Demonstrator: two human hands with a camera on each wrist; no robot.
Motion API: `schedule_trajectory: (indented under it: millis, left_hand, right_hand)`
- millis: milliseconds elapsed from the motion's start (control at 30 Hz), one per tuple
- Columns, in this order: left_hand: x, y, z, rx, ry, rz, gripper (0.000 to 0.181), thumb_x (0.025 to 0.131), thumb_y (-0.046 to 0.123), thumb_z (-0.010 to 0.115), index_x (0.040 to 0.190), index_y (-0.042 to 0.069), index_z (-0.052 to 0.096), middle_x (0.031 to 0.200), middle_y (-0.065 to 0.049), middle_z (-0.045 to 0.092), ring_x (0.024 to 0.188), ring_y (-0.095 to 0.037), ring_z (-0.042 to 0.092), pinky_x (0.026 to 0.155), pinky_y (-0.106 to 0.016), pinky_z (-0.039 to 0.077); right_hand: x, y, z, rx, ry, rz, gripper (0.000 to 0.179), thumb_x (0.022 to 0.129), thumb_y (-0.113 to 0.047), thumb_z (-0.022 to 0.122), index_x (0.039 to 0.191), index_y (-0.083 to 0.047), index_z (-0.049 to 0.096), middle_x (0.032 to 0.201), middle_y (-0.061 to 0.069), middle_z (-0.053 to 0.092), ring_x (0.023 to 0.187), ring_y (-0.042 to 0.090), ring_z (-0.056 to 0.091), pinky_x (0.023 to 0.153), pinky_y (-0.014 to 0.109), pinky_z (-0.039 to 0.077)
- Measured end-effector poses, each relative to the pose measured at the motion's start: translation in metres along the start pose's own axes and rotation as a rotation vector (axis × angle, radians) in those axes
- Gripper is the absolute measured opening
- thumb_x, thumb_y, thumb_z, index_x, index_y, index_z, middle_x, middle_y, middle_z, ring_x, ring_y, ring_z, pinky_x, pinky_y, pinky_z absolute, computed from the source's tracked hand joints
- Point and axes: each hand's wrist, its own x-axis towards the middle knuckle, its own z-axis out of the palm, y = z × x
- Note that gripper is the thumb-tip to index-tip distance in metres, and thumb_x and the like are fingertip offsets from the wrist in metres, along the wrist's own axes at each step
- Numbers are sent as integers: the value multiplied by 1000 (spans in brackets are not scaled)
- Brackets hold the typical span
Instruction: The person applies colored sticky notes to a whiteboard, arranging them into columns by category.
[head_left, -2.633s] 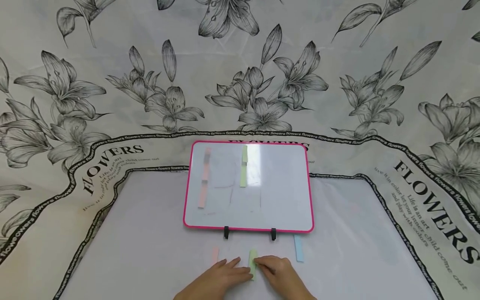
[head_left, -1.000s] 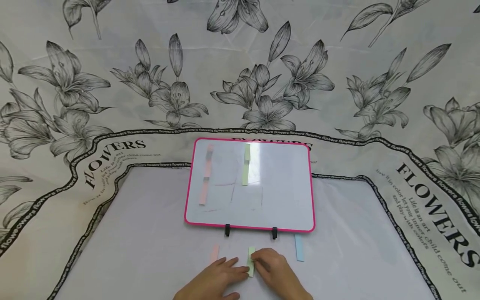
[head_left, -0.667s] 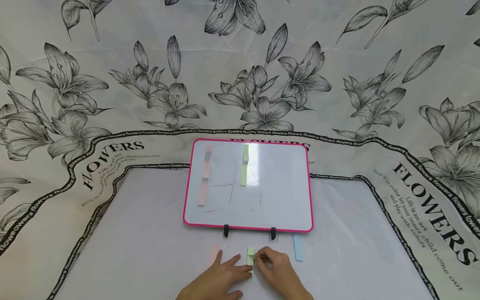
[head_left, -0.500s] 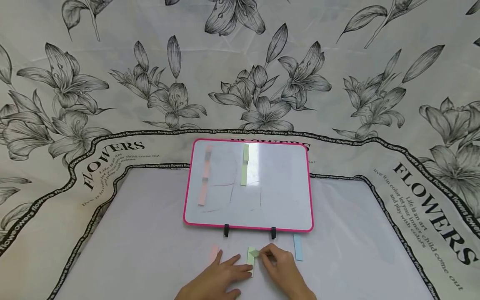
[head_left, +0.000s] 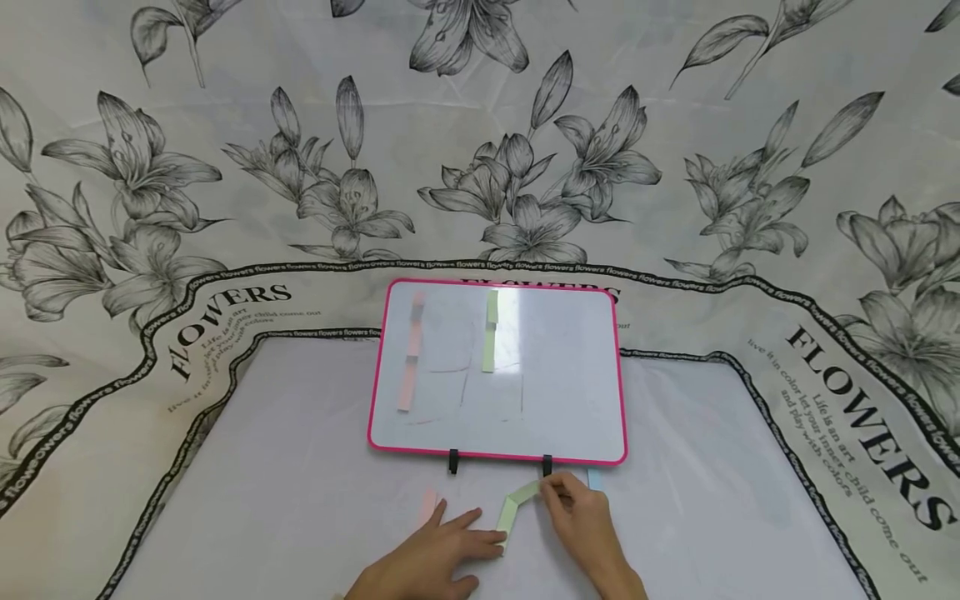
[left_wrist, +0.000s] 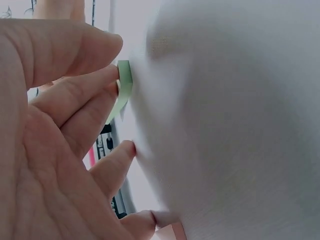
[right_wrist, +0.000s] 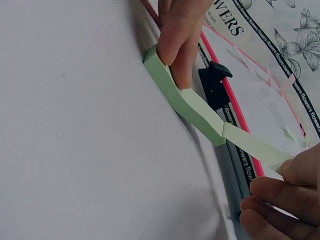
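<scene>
A narrow green sticky note pad (head_left: 506,527) lies on the white cloth. The straight fingers of my left hand (head_left: 431,554) press on its near end; in the right wrist view two fingertips (right_wrist: 184,75) rest on its top. My right hand (head_left: 588,525) pinches the free end of the top green sticky note (right_wrist: 255,145) between thumb and finger. That strip is lifted and slants up to the right, its other end still meeting the pad's far end. A pink sticky note pad (head_left: 428,502) lies by my left hand's outer finger. A blue pad (head_left: 595,478) is mostly hidden behind my right hand.
A pink-framed whiteboard (head_left: 573,408) leans just beyond the hands on black supports (head_left: 453,461). It bears a column of pink strips (head_left: 408,385) at left and green strips (head_left: 489,348) near the middle. Behind it hangs a flower-printed cloth (head_left: 337,125).
My right hand has moved up and to the right, peeling the top green note from a small raised flap to a long lifted strip. My left hand stays pressed on the pad.
</scene>
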Motion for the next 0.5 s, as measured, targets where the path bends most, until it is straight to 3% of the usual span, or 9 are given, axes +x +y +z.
schedule_trajectory:
  millis: [267,500]
  left_hand:
    - [0,0,3,-36,-34,-11,49,94,30,69,142,26,63,152,16,52,149,-32,43,105,-80,33]
    - [-1,1,1,-8,-35,26,50,97,44,64,144,28,61,156,12,50,149,-35,42,104,-80,34]
  right_hand:
    - [11,2,-13,50,108,-52,13,85,11,74,89,-1,71,80,8,76,70,21,77,68,13,58]
    - [24,-1,-26,44,120,-173,23,79,14,78,89,-7,74,86,1,79,73,9,74,72,12,58]
